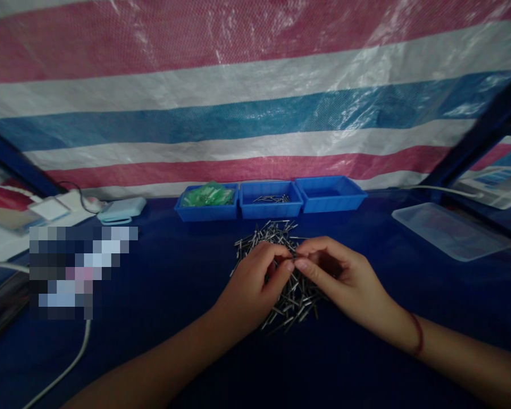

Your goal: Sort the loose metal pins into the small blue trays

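Beyond both pinching hands (296, 275), contents unclear, a metal-pin pile (298, 295) below, three blue trays (271, 207).

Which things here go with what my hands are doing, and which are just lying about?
Likely in use:
- left hand and right hand, fingertips meeting over the heap
- metal pins, heaped
- middle blue bin, holding similar pieces

Probably just lying about:
- clear plastic sheet, right
- light-blue case, left
- white cable, left

Unclear: the outer bins.
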The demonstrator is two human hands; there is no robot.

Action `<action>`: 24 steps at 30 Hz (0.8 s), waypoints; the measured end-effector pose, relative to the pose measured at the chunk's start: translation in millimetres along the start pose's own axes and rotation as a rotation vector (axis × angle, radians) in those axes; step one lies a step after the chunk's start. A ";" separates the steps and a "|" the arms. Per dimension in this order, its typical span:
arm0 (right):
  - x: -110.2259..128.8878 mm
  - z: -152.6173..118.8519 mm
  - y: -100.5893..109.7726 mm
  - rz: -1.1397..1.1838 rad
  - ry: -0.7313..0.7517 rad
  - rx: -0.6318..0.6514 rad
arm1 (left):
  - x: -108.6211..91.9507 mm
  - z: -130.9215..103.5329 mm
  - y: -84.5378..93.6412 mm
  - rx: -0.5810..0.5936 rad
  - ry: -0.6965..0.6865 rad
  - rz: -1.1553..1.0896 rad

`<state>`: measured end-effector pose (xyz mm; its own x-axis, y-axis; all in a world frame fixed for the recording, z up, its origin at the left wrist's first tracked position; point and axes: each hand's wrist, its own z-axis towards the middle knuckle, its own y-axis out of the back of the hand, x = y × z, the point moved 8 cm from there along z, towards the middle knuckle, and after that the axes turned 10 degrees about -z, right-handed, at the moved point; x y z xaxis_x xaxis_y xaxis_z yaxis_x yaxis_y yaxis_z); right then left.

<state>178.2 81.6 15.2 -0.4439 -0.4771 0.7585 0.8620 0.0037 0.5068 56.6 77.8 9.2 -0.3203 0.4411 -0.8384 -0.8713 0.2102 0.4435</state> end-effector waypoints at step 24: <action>18.5 -2.1 -6.2 -0.064 0.194 0.059 | -22.0 -4.7 13.7 -0.147 -0.188 0.057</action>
<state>165.1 70.9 25.2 -0.4366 -0.6381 0.6342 0.8154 0.0172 0.5787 49.9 66.9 32.2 -0.3075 0.6065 -0.7332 -0.9029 0.0572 0.4260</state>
